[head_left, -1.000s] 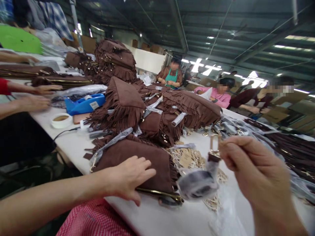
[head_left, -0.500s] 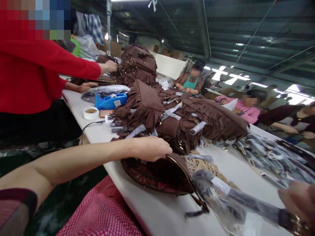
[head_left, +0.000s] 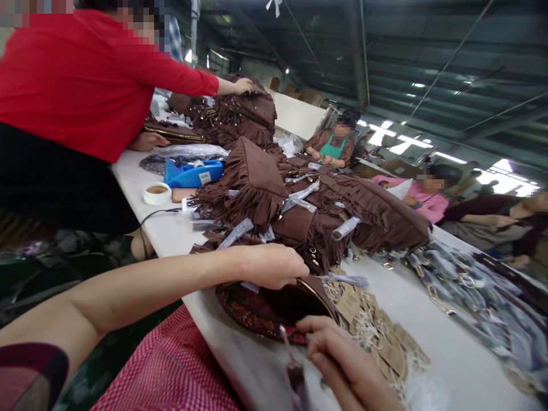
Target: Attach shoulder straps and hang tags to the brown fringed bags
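A brown fringed bag (head_left: 319, 290) lies at the near table edge with its zipped mouth gaping, showing a dark interior and patterned red-brown fabric along the near side. My left hand (head_left: 278, 267) is closed on the bag's upper rim, by the gold zip; its fingertips are hidden. At the near rim, my right hand (head_left: 342, 359) has its fingers bent and apart, and I see nothing between them. Just left of those fingers hangs a blurred dark strap end (head_left: 296, 377) with a thin coppery tip.
Brown paper tags (head_left: 387, 348) with white strings lie right of the bag. Plastic-wrapped straps (head_left: 462, 291) cover the right side. More fringed bags (head_left: 261, 171) are heaped behind, beside a blue tape dispenser (head_left: 194, 173) and tape roll (head_left: 156, 194). A co-worker in red (head_left: 85, 74) reaches over a far pile.
My right hand has come from the far right to the bag's mouth; the plastic-wrapped strap it held is out of sight. My left hand keeps the rim. The red-sleeved co-worker has leaned farther in.
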`<move>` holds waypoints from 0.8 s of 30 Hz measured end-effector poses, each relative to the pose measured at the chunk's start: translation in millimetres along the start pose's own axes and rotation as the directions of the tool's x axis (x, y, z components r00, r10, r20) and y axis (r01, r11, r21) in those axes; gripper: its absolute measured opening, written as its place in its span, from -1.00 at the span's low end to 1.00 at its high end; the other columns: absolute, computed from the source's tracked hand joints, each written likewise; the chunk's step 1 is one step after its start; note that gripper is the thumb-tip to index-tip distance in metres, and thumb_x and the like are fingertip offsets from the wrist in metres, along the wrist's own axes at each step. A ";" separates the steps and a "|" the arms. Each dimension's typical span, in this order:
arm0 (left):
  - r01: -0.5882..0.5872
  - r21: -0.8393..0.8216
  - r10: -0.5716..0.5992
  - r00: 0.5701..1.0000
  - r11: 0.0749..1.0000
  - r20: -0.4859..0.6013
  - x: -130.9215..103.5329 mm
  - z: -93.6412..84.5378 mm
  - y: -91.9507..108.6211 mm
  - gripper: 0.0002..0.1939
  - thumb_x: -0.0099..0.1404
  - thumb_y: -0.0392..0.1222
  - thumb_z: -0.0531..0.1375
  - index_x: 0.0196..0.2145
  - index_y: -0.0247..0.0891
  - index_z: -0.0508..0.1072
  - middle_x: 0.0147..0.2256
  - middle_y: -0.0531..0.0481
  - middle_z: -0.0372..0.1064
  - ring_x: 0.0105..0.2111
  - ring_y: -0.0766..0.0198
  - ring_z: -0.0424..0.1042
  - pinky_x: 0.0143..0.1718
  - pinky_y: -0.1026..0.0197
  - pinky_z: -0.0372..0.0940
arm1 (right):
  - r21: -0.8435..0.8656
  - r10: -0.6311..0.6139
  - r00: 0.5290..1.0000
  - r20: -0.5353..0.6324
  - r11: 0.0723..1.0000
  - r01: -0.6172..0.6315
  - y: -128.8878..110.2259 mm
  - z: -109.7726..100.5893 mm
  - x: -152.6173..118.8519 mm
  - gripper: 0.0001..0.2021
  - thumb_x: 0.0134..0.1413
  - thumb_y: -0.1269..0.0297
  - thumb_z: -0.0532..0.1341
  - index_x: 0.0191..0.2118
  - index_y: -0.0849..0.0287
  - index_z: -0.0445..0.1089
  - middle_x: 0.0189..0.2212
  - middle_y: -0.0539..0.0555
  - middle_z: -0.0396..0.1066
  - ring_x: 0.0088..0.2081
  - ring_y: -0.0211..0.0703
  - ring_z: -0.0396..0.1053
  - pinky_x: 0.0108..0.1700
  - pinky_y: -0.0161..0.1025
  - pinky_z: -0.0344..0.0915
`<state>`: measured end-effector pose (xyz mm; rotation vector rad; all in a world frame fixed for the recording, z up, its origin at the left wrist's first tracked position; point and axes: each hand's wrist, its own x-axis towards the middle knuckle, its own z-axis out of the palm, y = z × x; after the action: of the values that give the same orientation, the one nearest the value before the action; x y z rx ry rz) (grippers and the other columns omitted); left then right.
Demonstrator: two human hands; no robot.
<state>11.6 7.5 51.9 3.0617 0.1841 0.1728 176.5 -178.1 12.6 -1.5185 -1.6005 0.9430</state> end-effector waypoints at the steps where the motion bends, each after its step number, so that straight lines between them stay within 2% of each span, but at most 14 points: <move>1: 0.016 0.017 -0.015 1.000 1.000 -0.007 0.7 2.0 0.1 -0.98 0.26 -0.35 0.24 -0.32 -0.31 0.49 -0.33 -0.10 0.51 -0.32 0.12 0.49 -0.44 0.22 0.26 | -0.168 -0.057 0.998 0.022 0.984 0.060 15.3 7.8 4.2 -0.78 0.24 0.12 0.13 -0.39 0.04 0.39 -0.17 0.15 0.47 -0.22 -0.06 0.43 -0.17 -0.15 0.36; 2: 0.034 0.041 -0.033 0.999 0.999 -0.022 1.7 4.9 0.5 -0.97 0.25 -0.37 0.24 -0.32 -0.31 0.48 -0.33 -0.09 0.50 -0.34 0.13 0.49 -0.47 0.21 0.25 | -0.298 -0.081 0.997 0.009 0.951 0.080 32.3 13.4 6.3 -0.77 0.29 0.15 0.05 -0.35 0.05 0.36 -0.18 0.15 0.47 -0.22 -0.07 0.43 -0.17 -0.16 0.35; 3: 0.054 0.075 -0.050 0.997 0.996 -0.052 3.0 8.5 1.5 -0.96 0.25 -0.38 0.23 -0.32 -0.31 0.47 -0.32 -0.09 0.48 -0.35 0.13 0.48 -0.49 0.20 0.24 | -0.390 -0.085 0.996 -0.009 0.918 0.075 49.4 17.0 6.4 -0.76 0.32 0.18 0.01 -0.35 0.06 0.32 -0.31 0.12 0.47 -0.30 -0.09 0.43 -0.24 -0.20 0.35; 5: 0.089 0.158 -0.064 0.986 0.983 -0.157 5.7 17.5 7.7 -0.94 0.29 -0.39 0.19 -0.32 -0.31 0.45 -0.30 -0.09 0.45 -0.36 0.13 0.46 -0.50 0.18 0.24 | -0.501 -0.089 0.995 -0.033 0.863 0.061 79.0 20.1 2.6 -0.75 0.34 0.22 -0.05 -0.36 0.06 0.27 -0.45 0.06 0.43 -0.41 -0.13 0.41 -0.35 -0.24 0.33; 8: 0.072 0.231 0.006 0.948 0.970 -0.318 4.5 32.8 31.3 -0.88 0.39 -0.33 0.09 -0.31 -0.29 0.40 -0.31 -0.09 0.39 -0.37 0.14 0.43 -0.54 0.18 0.24 | -0.545 -0.134 0.989 -0.069 0.835 0.075 103.3 20.0 -5.1 -0.73 0.35 0.24 -0.08 -0.35 0.08 0.26 -0.48 0.05 0.43 -0.46 -0.14 0.41 -0.40 -0.27 0.33; 10: -0.011 0.211 0.082 0.940 0.977 -0.331 -2.7 43.6 53.7 -0.87 0.40 -0.29 0.07 -0.31 -0.27 0.38 -0.35 -0.05 0.36 -0.46 0.19 0.40 -0.62 0.21 0.19 | -0.534 -0.171 0.979 -0.115 0.841 0.084 108.5 18.5 -8.0 -0.73 0.36 0.23 -0.08 -0.29 0.09 0.30 -0.44 0.08 0.47 -0.41 -0.12 0.45 -0.36 -0.26 0.36; 12: -0.103 0.145 0.137 0.958 0.984 -0.252 -12.2 55.9 73.8 -0.89 0.38 -0.27 0.11 -0.33 -0.27 0.39 -0.39 -0.01 0.37 -0.54 0.23 0.37 -0.68 0.21 0.15 | -0.525 -0.181 0.974 -0.134 0.847 0.085 109.4 16.0 -9.0 -0.74 0.37 0.21 -0.06 -0.22 0.11 0.34 -0.38 0.13 0.51 -0.35 -0.10 0.48 -0.30 -0.25 0.39; 15: -0.077 0.055 0.082 0.993 0.995 -0.090 -17.7 75.2 86.1 -0.94 0.29 -0.29 0.22 -0.35 -0.32 0.45 -0.40 -0.05 0.43 -0.51 0.21 0.42 -0.60 0.19 0.27 | -0.526 -0.164 0.980 -0.112 0.847 0.082 105.0 11.4 -8.2 -0.73 0.37 0.21 -0.07 -0.26 0.10 0.32 -0.42 0.10 0.50 -0.40 -0.10 0.48 -0.35 -0.27 0.37; 17: 0.002 0.013 -0.001 0.999 1.000 -0.045 -9.8 83.6 80.9 -0.92 0.28 -0.35 0.20 -0.27 -0.39 0.49 -0.32 -0.13 0.50 -0.39 0.14 0.48 -0.41 0.16 0.39 | -0.528 -0.145 0.984 -0.103 0.846 0.069 98.3 8.4 -6.6 -0.74 0.37 0.23 -0.10 -0.28 0.09 0.28 -0.44 0.08 0.49 -0.43 -0.12 0.47 -0.38 -0.28 0.34; 19: 0.076 -0.087 -0.075 0.997 0.993 0.014 5.6 84.5 69.2 -0.83 0.29 -0.38 0.16 -0.18 -0.47 0.50 -0.22 -0.23 0.53 -0.26 0.07 0.51 -0.22 0.11 0.41 | -0.552 -0.114 0.989 -0.096 0.833 0.043 90.0 5.9 -4.7 -0.76 0.37 0.25 -0.13 -0.26 0.08 0.23 -0.44 0.07 0.49 -0.44 -0.11 0.48 -0.40 -0.29 0.30; 22: 0.149 -0.254 -0.118 0.984 0.955 0.135 32.5 74.9 49.6 -0.81 0.22 -0.43 0.16 -0.24 -0.52 0.55 -0.23 -0.32 0.54 -0.24 0.00 0.52 -0.20 0.12 0.40 | -0.633 -0.058 0.998 -0.033 0.773 0.024 80.0 4.7 -3.1 -0.79 0.35 0.32 -0.15 -0.29 0.06 0.16 -0.55 0.03 0.45 -0.51 -0.08 0.47 -0.49 -0.29 0.20; 24: 0.156 -0.327 -0.112 0.982 0.932 0.150 48.1 67.9 38.3 -0.78 0.17 -0.47 0.14 -0.26 -0.52 0.56 -0.27 -0.32 0.55 -0.26 0.01 0.53 -0.23 0.16 0.39 | -0.706 -0.034 0.999 0.026 0.707 0.043 77.4 6.3 -2.9 -0.80 0.28 0.41 -0.15 -0.29 0.07 0.14 -0.56 0.03 0.44 -0.53 -0.09 0.48 -0.51 -0.29 0.13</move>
<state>71.3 -28.8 -7.3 2.6950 0.3195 -0.0034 207.2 -178.4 -58.8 -1.9609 -2.1366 0.2827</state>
